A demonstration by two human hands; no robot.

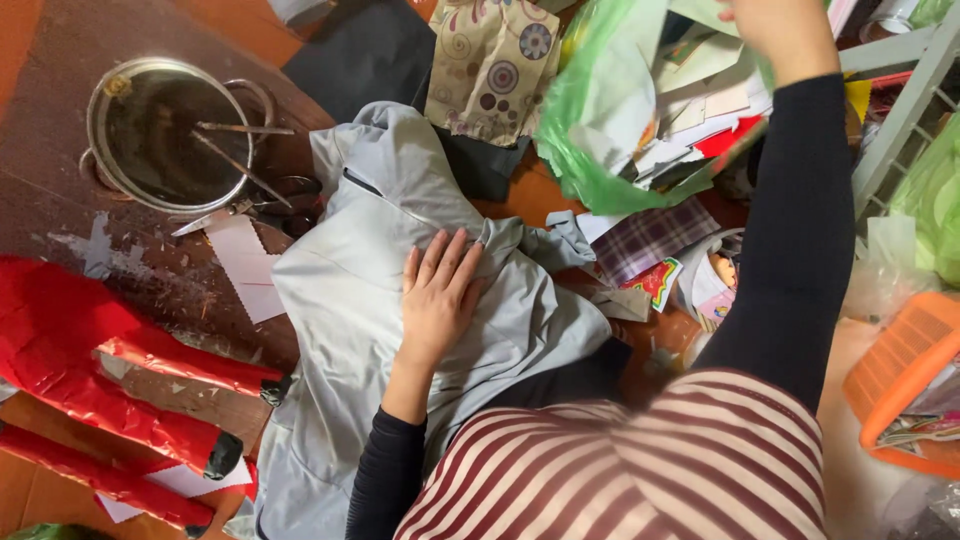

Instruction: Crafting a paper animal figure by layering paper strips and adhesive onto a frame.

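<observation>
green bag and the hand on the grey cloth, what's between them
In the head view, dark fabric and a bunched fold of the grey cloth lie between the green bag and the left hand.

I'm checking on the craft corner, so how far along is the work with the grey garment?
Done: three red foil-wrapped rolls lie finished at the left. In hand: the left hand presses flat on the grey garment spread over the floor, while the right hand reaches up at the green plastic bag of paper scraps. Left: the garment looks uncut, and the scissors lie untouched beside the metal pot.
</observation>
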